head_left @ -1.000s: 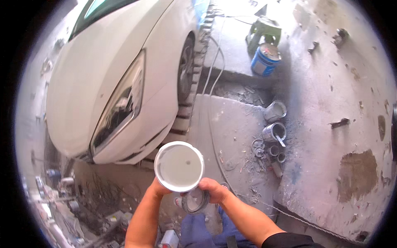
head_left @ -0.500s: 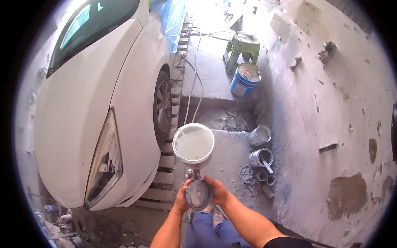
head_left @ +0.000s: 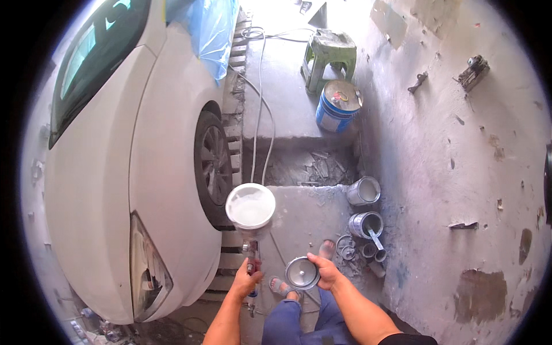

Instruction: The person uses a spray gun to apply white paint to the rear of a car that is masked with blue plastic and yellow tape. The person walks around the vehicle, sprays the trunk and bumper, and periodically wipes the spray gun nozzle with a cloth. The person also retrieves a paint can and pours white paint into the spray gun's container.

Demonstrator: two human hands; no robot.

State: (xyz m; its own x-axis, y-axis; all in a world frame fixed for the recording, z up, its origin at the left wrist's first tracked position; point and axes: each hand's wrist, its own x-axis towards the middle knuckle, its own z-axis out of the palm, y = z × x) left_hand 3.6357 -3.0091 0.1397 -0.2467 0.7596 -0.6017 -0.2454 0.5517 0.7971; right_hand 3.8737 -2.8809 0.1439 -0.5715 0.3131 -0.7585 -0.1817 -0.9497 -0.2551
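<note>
My left hand is closed around the handle of a spray gun. On top of the gun sits a round white cup, uncovered, with pale liquid inside. To its right, my right hand grips the edge of a round grey lid with a small knob at its middle. The lid is held apart from the cup, just above my feet. A hose runs down below the gun's handle.
A white car with its front wheel fills the left. Along the wall at right stand two open paint cans, one with a stirring stick. Farther off are a blue bucket, a green stool, a hose and a floor recess.
My hands have moved apart: the lid has shifted right with my right hand, away from the gun. The gun and cup are a little farther left, and my view has turned slightly.
</note>
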